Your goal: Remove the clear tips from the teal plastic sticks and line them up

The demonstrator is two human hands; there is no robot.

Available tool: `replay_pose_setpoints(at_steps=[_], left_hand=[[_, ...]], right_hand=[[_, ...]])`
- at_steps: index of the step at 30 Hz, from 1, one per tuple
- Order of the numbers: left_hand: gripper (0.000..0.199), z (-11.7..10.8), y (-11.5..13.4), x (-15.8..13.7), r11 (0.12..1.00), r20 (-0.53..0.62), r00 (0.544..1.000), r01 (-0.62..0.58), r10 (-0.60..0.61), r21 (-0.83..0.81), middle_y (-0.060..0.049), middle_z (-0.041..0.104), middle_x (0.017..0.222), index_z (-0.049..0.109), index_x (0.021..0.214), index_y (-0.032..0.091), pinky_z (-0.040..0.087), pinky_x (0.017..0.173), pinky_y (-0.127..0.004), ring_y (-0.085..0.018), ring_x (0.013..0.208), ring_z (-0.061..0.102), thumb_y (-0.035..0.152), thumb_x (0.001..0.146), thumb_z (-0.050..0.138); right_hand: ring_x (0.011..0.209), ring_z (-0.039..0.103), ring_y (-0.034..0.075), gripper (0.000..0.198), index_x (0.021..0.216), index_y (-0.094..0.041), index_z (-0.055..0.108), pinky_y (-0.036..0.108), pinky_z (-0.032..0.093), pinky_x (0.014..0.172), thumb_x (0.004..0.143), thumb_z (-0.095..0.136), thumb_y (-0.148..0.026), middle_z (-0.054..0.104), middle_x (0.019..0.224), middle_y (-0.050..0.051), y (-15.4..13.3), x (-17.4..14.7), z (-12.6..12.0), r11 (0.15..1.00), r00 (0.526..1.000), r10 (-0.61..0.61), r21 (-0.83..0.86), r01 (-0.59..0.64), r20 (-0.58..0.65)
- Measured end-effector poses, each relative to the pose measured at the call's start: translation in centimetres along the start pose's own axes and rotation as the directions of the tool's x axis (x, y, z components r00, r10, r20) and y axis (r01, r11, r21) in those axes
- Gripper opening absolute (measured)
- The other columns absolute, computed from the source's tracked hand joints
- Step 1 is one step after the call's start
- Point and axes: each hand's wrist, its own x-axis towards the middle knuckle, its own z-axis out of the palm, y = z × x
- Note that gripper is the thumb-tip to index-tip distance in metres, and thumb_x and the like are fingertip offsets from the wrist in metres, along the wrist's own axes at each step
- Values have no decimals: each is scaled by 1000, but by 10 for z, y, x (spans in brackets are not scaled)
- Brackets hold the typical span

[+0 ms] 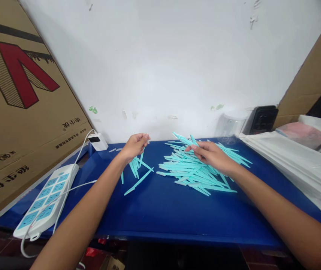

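Apparently a pickup step: right hand (pixel 206 151) pinched teal sticks (pixel 181 137), pile (pixel 184 168) just beneath; left hand (pixel 136 146) curled above looser sticks (pixel 134 167), hold unclear. Next move likely needed steady pinch.

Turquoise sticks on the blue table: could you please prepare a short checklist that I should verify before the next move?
1. Right hand holds turquoise sticks: ok.
2. Left hand grip: cannot tell; whatever is at its fingertips is too small to identify.
3. Large pile apart from small group: ok, a narrow gap of blue table shows.
4. Sticks in large pile aligned: not ok, many cross.
5. Power strip away from both: ok, at the table's left side.
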Motion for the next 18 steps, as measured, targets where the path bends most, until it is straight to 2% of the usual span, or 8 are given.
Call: replay_pose_setpoints(at_steps=[4, 11, 14, 18], left_hand=[[51, 22, -10, -2, 990, 35, 999, 31, -27, -135, -6, 69, 90, 68, 99, 13, 17, 43, -21, -1, 47, 25, 57, 78, 82], [37, 29, -27, -15, 952, 101, 984, 167, -145, -258, -15, 77, 107, 72, 99, 14, 11, 42, -22, -1, 44, 18, 49, 84, 78], [42, 33, -28, -16, 961, 72, 990, 137, -123, -239, -14, 76, 107, 77, 101, 15, 11, 43, -24, -1, 46, 18, 54, 85, 76], [45, 34, -30, -17, 966, 29, 992, 123, -120, -226, -6, 67, 89, 81, 104, 16, 12, 44, -24, -2, 48, 19, 56, 83, 78]], right_hand=[[57, 31, 11, 56, 107, -14, 73, 28, 26, 55, 95, 57, -66, 36, 65, -5, 4, 1, 1, 1000, 998, 3, 21, -5, 61], [56, 27, 12, 51, 112, -17, 74, 29, 23, 54, 101, 51, -61, 28, 65, -6, 1, -4, 8, 998, 991, 37, -58, -29, 126], [56, 26, 13, 51, 116, -18, 74, 29, 22, 54, 101, 50, -61, 26, 66, -6, 1, -5, 8, 996, 986, 68, -70, -58, 151], [54, 24, 12, 54, 117, -19, 75, 29, 21, 52, 101, 49, -64, 26, 64, -7, 1, -5, 5, 993, 983, 94, -90, -80, 159]])
